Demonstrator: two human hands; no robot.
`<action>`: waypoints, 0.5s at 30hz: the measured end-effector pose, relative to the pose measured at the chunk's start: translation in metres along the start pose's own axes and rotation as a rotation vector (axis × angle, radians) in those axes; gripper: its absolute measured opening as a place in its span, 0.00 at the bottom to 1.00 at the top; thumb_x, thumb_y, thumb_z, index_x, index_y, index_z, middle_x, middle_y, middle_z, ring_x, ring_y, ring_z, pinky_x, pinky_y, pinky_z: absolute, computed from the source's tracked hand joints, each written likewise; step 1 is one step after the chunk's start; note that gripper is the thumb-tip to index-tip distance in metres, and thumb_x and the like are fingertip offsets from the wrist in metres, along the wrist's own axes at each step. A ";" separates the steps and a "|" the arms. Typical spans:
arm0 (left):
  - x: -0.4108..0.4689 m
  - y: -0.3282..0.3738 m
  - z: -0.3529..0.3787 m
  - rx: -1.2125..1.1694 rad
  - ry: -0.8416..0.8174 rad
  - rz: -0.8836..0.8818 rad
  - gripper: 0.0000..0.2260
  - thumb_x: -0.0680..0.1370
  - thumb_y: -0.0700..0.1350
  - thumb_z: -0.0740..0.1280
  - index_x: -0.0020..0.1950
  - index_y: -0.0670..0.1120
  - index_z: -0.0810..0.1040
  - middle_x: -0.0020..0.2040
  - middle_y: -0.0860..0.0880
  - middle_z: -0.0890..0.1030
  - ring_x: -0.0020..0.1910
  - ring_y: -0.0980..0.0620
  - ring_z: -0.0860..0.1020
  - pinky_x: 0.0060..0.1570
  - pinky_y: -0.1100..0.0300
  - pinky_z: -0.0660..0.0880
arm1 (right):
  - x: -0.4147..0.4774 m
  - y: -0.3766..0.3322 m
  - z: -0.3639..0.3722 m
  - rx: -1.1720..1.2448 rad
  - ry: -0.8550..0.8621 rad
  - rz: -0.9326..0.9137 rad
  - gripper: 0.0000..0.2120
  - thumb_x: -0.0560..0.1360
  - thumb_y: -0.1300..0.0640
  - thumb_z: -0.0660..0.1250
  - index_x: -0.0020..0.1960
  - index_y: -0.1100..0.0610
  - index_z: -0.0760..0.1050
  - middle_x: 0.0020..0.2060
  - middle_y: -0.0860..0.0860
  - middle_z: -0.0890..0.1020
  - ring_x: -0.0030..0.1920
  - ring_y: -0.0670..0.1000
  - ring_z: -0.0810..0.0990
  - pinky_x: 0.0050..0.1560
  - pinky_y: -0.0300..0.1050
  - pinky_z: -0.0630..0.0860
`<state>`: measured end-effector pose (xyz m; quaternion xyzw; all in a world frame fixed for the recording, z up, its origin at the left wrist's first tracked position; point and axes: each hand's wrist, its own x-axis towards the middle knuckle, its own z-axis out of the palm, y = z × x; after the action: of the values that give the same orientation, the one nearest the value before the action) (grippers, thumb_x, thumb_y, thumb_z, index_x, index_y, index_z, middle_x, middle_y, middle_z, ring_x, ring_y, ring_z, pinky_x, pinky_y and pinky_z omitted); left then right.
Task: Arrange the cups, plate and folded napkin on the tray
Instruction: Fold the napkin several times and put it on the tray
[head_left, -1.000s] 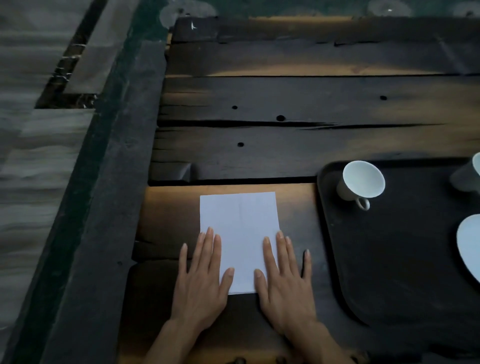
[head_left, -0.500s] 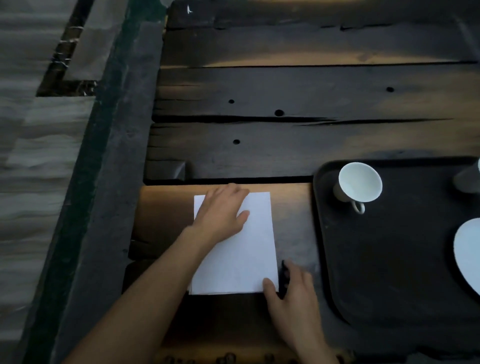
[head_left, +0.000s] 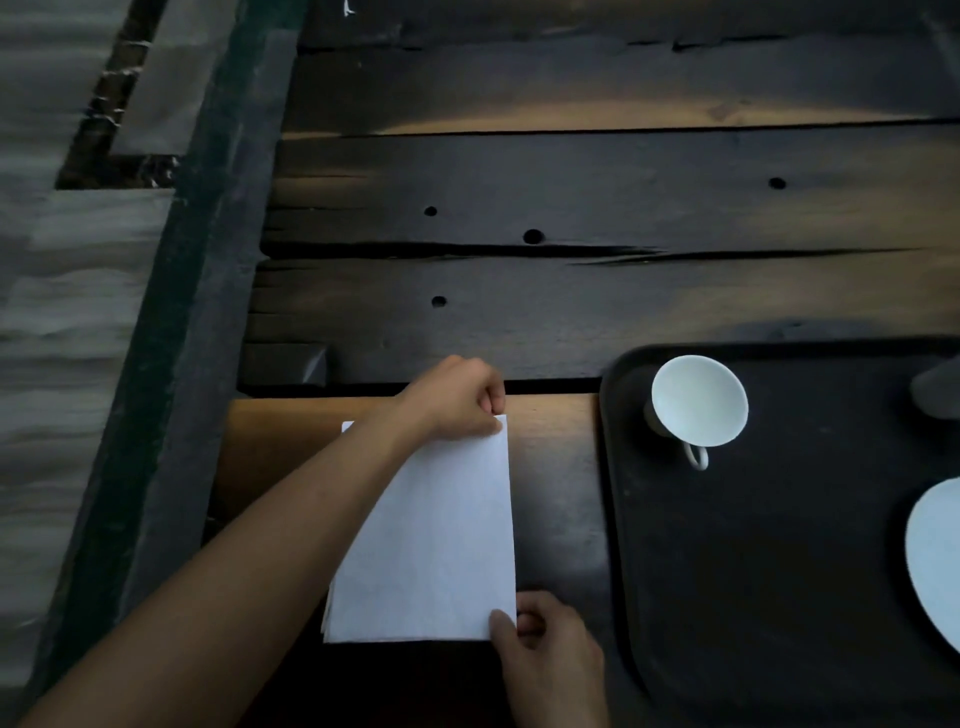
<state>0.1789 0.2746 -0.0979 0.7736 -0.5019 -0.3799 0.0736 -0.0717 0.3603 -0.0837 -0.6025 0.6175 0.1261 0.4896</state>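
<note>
The picture's right edge crops the round white plate (head_left: 935, 561) and a blurred grey shape (head_left: 939, 388) on the black tray (head_left: 779, 597); the left forearm (head_left: 260, 561) covers the white folded napkin's (head_left: 436, 545) left edge.

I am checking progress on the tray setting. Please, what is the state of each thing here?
tray: on the table.
napkin: folded, lying on the table, left of the tray, not yet on it.
left hand: pinches its far right corner.
right hand: pinches its near right corner.
cup: empty, on the tray.
plate: on the tray, partly out of frame.
</note>
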 end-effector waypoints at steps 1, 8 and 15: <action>0.001 0.002 -0.002 0.026 -0.025 0.010 0.03 0.73 0.44 0.72 0.42 0.51 0.80 0.38 0.56 0.82 0.38 0.61 0.77 0.38 0.61 0.72 | -0.001 -0.001 -0.001 0.001 -0.003 -0.004 0.03 0.72 0.48 0.73 0.44 0.43 0.80 0.42 0.45 0.83 0.44 0.42 0.83 0.48 0.32 0.71; 0.005 0.006 -0.014 0.085 -0.089 0.057 0.04 0.75 0.44 0.70 0.41 0.51 0.80 0.39 0.55 0.81 0.38 0.61 0.76 0.34 0.65 0.67 | 0.003 0.001 -0.008 0.014 -0.027 0.005 0.08 0.71 0.48 0.74 0.36 0.41 0.77 0.31 0.24 0.78 0.32 0.29 0.79 0.37 0.21 0.68; 0.005 -0.011 -0.022 -0.034 -0.018 -0.001 0.04 0.75 0.44 0.71 0.42 0.51 0.81 0.40 0.53 0.83 0.41 0.56 0.80 0.36 0.63 0.72 | 0.022 -0.004 -0.018 0.022 0.020 -0.044 0.05 0.72 0.50 0.74 0.38 0.44 0.80 0.27 0.32 0.81 0.28 0.29 0.76 0.36 0.21 0.68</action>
<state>0.2028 0.2697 -0.0905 0.7688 -0.4958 -0.3955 0.0820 -0.0715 0.3321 -0.0900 -0.6117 0.6104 0.1025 0.4927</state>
